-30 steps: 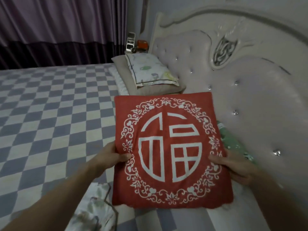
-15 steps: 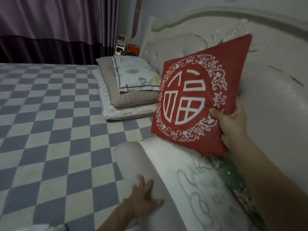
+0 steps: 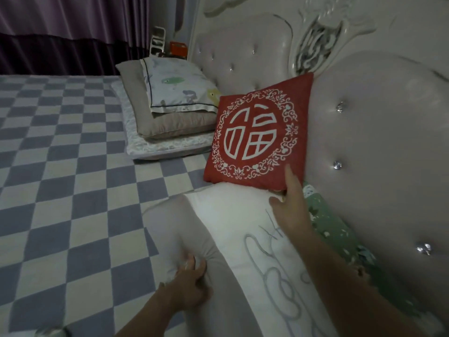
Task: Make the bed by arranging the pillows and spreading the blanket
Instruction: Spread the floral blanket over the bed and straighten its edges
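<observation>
While propped on headboard (image 3: 364,117): red cushion (image 3: 257,139), tilted
Right hand (image 3: 290,210): fingers straight, forefinger touching cushion's lower corner
Left hand (image 3: 192,285): curled, gripping white pillow (image 3: 230,227)

bed: checkered sheet (image 3: 73,181), tufted headboard (image 3: 364,132)
far end: quilted pad (image 3: 155,147) under stacked pillows
near: white pillow (image 3: 230,227), red cushion (image 3: 257,137) leaned on headboard

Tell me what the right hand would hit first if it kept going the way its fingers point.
The right hand points up and away; its fingertip already lies over the red cushion, so it would probably meet that first, then the padded headboard behind.
</observation>
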Demonstrator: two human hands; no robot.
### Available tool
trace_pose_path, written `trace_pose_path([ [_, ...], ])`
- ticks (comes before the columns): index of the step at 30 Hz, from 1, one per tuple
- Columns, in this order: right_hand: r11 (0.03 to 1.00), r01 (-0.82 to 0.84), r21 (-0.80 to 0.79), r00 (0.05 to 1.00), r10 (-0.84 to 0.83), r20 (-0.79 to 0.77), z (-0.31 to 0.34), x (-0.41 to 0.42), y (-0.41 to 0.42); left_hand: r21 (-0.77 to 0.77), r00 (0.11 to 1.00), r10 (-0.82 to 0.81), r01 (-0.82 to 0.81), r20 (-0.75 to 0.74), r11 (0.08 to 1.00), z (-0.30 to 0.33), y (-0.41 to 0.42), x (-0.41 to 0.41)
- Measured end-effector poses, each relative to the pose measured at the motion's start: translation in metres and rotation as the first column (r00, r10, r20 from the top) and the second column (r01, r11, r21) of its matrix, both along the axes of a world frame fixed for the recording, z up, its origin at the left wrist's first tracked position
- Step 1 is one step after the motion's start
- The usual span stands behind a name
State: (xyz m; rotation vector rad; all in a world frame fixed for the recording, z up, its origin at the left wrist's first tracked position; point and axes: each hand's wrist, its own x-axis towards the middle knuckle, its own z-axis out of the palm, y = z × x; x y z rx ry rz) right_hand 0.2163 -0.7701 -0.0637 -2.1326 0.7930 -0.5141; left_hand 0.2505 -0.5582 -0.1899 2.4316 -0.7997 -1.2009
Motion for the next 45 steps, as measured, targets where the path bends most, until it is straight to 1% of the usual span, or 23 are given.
trace_pose_path([
  [2,0.999,-0.033,-0.001,0.997,0.033,0.063,0.003,-0.011,0.018,0.016,0.999,0.043,-0.043,0.025,0.999,-0.005,-0.001,-0.004],
  [5,0.988,-0.125,0.088,0.987,0.114,0.117,0.0,-0.044,0.064,0.017,0.977,0.057,-0.062,0.207,0.998,0.006,0.003,-0.032],
  [6,0.983,-0.141,0.121,0.985,0.127,0.114,-0.006,-0.056,0.08,0.011,0.977,0.059,-0.062,0.203,0.998,0.012,0.01,-0.042],
  [9,0.953,-0.116,0.278,0.993,0.113,0.027,-0.028,-0.095,0.132,0.019,0.997,0.003,-0.005,0.078,1.0,0.034,0.062,-0.071],
  [10,0.931,-0.107,0.348,0.993,0.12,-0.016,-0.035,-0.107,0.159,0.04,0.994,-0.034,0.03,0.106,0.999,0.038,0.098,-0.081],
  [11,0.912,-0.099,0.399,0.99,0.131,-0.054,-0.042,-0.118,0.184,0.029,0.968,-0.058,0.053,0.244,0.998,0.041,0.132,-0.087],
  [12,0.904,-0.104,0.414,0.984,0.153,-0.088,-0.049,-0.128,0.206,-0.009,0.907,-0.03,0.038,0.419,0.999,0.043,0.166,-0.091],
  [13,0.894,-0.112,0.434,0.974,0.185,-0.13,-0.055,-0.136,0.233,-0.001,0.861,0.022,-0.025,0.508,1.0,0.047,0.205,-0.097],
  [15,0.847,-0.141,0.512,0.949,0.263,-0.174,-0.066,-0.148,0.28,0.072,0.796,0.133,-0.217,0.591,0.974,0.054,0.277,-0.106],
  [17,0.769,-0.163,0.618,0.919,0.346,-0.187,-0.076,-0.16,0.325,0.136,0.741,0.295,-0.46,0.604,0.877,0.056,0.343,-0.12],
  [18,0.744,-0.179,0.643,0.903,0.384,-0.194,-0.081,-0.168,0.35,0.214,0.731,0.379,-0.575,0.567,0.79,0.059,0.376,-0.132],
  [20,0.718,-0.2,0.666,0.87,0.442,-0.216,-0.089,-0.18,0.382,0.319,0.692,0.528,-0.707,0.492,0.631,0.06,0.422,-0.151],
  [21,0.702,-0.186,0.688,0.87,0.443,-0.217,-0.089,-0.189,0.399,0.328,0.678,0.591,-0.732,0.437,0.597,0.06,0.444,-0.168],
  [24,0.635,-0.142,0.76,0.868,0.449,-0.213,-0.098,-0.208,0.433,0.326,0.7,0.642,-0.714,0.313,0.619,0.058,0.467,-0.215],
  [26,0.603,-0.085,0.794,0.872,0.431,-0.233,-0.096,-0.219,0.453,0.187,0.664,0.711,-0.748,0.232,0.637,0.059,0.466,-0.244],
  [28,0.532,-0.012,0.847,0.91,0.357,-0.212,-0.09,-0.226,0.468,-0.024,0.651,0.756,-0.757,0.068,0.653,0.069,0.461,-0.266],
  [30,0.432,0.079,0.899,0.933,0.286,-0.22,-0.08,-0.227,0.479,-0.116,0.736,0.676,-0.675,-0.044,0.728,0.088,0.45,-0.284],
  [33,0.234,0.189,0.954,0.909,0.326,-0.26,-0.057,-0.231,0.502,-0.15,0.822,0.553,-0.569,-0.139,0.808,0.105,0.453,-0.314],
  [35,0.225,0.198,0.954,0.912,0.313,-0.264,-0.043,-0.238,0.519,-0.152,0.82,0.552,-0.571,-0.149,0.807,0.117,0.465,-0.332],
  [37,0.237,0.214,0.948,0.927,0.256,-0.274,-0.03,-0.246,0.526,-0.125,0.831,0.556,-0.556,-0.035,0.822,0.127,0.481,-0.341],
  [39,0.226,0.16,0.961,0.96,0.192,-0.205,-0.009,-0.261,0.524,-0.041,0.848,0.475,-0.48,0.235,0.877,0.143,0.5,-0.346],
  [41,0.272,0.107,0.956,0.982,0.12,-0.144,0.012,-0.281,0.503,-0.031,0.782,0.426,-0.464,0.455,0.885,0.157,0.523,-0.347],
  [45,0.441,0.12,0.889,0.991,-0.006,-0.131,0.028,-0.319,0.429,-0.092,0.645,0.469,-0.528,0.603,0.844,0.181,0.58,-0.342],
])
